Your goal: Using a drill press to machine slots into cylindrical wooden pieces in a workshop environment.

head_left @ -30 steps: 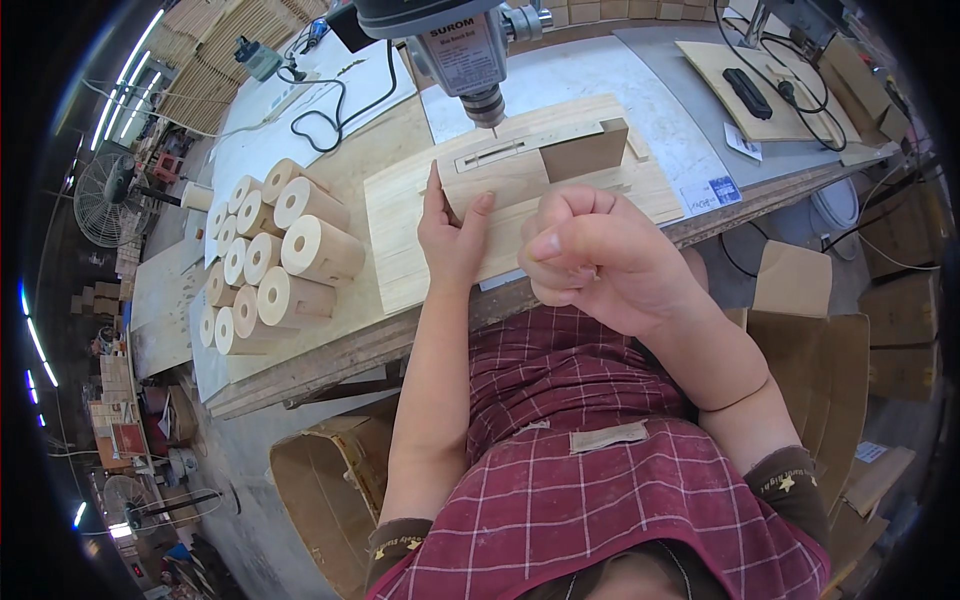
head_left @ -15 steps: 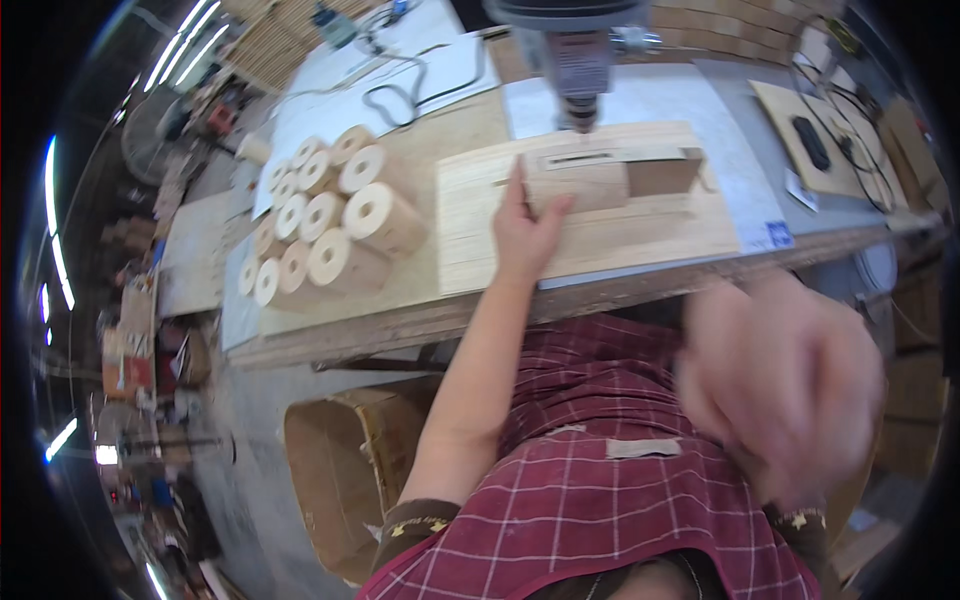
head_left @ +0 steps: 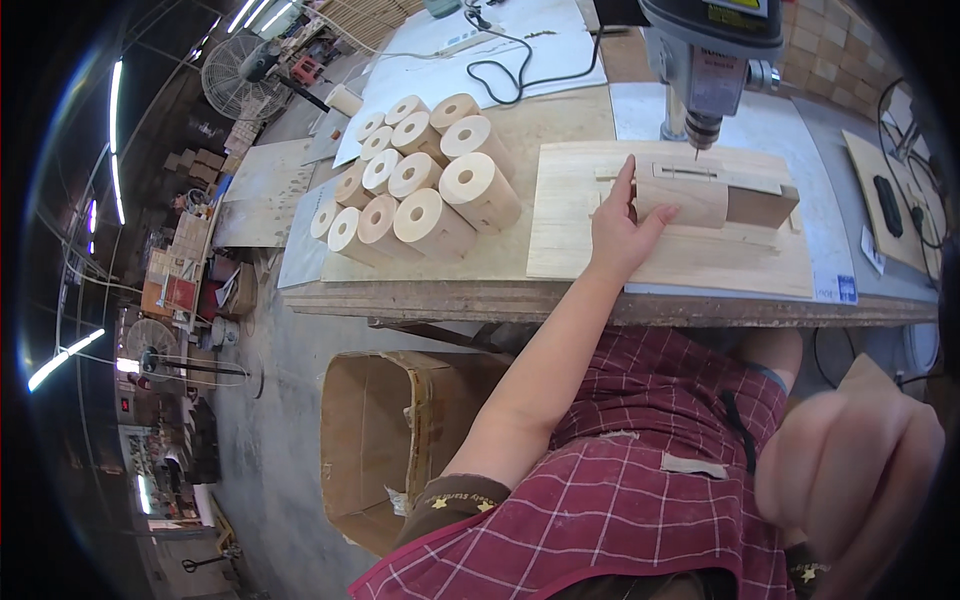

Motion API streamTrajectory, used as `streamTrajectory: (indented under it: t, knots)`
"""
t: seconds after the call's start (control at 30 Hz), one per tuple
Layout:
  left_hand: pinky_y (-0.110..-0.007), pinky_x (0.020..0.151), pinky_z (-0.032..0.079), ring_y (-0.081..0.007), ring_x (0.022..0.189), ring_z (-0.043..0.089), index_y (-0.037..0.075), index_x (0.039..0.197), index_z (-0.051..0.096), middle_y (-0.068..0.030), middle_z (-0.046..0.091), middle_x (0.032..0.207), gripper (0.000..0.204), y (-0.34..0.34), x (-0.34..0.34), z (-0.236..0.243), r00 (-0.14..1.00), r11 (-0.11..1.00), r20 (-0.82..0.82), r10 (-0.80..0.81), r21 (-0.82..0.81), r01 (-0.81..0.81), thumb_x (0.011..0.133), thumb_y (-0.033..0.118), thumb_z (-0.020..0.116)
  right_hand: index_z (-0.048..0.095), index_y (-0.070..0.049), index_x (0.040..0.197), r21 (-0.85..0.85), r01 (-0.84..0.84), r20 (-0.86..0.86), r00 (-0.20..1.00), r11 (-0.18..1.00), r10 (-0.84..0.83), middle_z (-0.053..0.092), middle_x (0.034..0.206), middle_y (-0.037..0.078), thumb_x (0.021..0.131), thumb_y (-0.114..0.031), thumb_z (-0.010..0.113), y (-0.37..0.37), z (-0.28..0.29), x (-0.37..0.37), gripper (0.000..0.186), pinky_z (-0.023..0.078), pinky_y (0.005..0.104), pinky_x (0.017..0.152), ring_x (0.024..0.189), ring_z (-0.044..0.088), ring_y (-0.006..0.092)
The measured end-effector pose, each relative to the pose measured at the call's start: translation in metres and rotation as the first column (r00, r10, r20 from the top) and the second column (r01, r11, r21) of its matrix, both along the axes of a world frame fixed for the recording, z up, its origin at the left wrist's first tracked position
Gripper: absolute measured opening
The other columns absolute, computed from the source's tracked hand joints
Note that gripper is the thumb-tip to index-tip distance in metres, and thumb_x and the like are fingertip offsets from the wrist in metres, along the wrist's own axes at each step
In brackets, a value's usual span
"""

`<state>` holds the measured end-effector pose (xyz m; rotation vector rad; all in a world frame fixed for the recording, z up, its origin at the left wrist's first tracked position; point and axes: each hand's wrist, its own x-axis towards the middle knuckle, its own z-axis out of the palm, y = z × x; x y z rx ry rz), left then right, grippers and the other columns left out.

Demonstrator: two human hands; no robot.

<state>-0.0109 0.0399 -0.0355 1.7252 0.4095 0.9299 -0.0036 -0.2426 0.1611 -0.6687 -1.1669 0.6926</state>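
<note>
My left hand point(head_left: 628, 228) grips the left end of a pale wooden cylinder point(head_left: 682, 203), its thumb on the front and its fingers behind. A narrow slot shows along the cylinder's top, and a wooden block point(head_left: 762, 207) sits against its right end. Both rest on a light wooden board point(head_left: 570, 225). Over the slot hangs the bit of a drill press point(head_left: 708, 75). Close to the camera at the lower right, my right hand point(head_left: 850, 480) is closed; a tan pointed edge shows above its fingers, but I cannot make out what it is.
Several bored wooden cylinders point(head_left: 430, 222) stand grouped left of the board. A black cable point(head_left: 520, 80) loops behind them. At the right, a dark handheld object point(head_left: 887, 205) lies on a panel. An open cardboard box point(head_left: 368, 450) stands on the floor below the table point(head_left: 450, 297).
The view has turned, so the table and the box sit differently in the picture. My right hand has moved lower and to the right. The left hand keeps its grip on the cylinder.
</note>
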Motion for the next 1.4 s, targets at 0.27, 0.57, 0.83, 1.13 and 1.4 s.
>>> streamTrajectory:
  t: [0.27,0.57,0.83,1.13,1.4]
  knots:
    - [-0.022,0.054,0.041,-0.0098,0.055,0.045,-0.003,0.131,0.036,-0.0116,0.061,0.079,0.08,0.001,0.0,0.0,1.0,1.0,0.011,-0.001,0.007,0.001,0.067,0.024,0.076,0.052,-0.007,0.057,-0.09,-0.03,0.128,0.991,0.995,0.042,0.05,0.069,0.002,0.078,-0.006,0.061,-0.007,-0.015,-0.009,0.023,0.036,0.0213,0.049,0.065,0.044,0.0119]
    - [-0.023,0.068,0.046,-0.0136,0.074,0.058,-0.004,0.132,0.034,-0.0166,0.064,0.094,0.08,-0.002,-0.001,0.007,0.997,0.998,0.051,-0.052,-0.033,0.053,0.07,0.022,0.076,0.051,-0.007,0.057,-0.122,-0.112,0.233,0.963,0.986,0.139,0.05,0.068,0.002,0.077,-0.006,0.061,0.007,-0.023,-0.019,0.022,0.035,0.0213,0.049,0.063,0.043,0.0112]
    - [-0.026,0.078,0.047,-0.0171,0.091,0.06,-0.005,0.132,0.032,-0.0176,0.062,0.103,0.078,-0.004,-0.001,0.009,0.994,0.994,0.075,-0.085,-0.06,0.089,0.071,0.015,0.075,0.051,-0.007,0.058,-0.18,-0.129,0.286,0.942,0.975,0.177,0.05,0.068,0.001,0.077,-0.006,0.061,0.009,-0.031,-0.025,0.022,0.034,0.0212,0.049,0.062,0.043,0.0105]
    - [-0.028,0.083,0.046,-0.0152,0.095,0.056,0.0,0.121,0.047,-0.0093,0.058,0.107,0.052,-0.002,-0.003,0.012,0.999,0.999,-0.009,-0.049,0.019,0.049,0.075,0.01,0.07,0.051,-0.007,0.058,-0.152,-0.157,0.255,0.948,0.976,0.192,0.05,0.067,0.001,0.077,-0.006,0.061,0.01,-0.047,-0.031,0.021,0.034,0.0211,0.049,0.061,0.042,0.0098]
    - [-0.025,0.076,0.045,-0.0121,0.087,0.055,0.001,0.115,0.05,-0.0052,0.059,0.102,0.037,-0.005,-0.002,0.014,0.987,0.992,0.101,-0.122,-0.003,0.123,0.083,0.013,0.064,0.05,-0.007,0.059,-0.083,-0.29,0.243,0.922,0.953,0.302,0.05,0.066,0.001,0.076,-0.006,0.061,0.025,-0.046,-0.047,0.021,0.033,0.0211,0.049,0.06,0.041,0.0091]
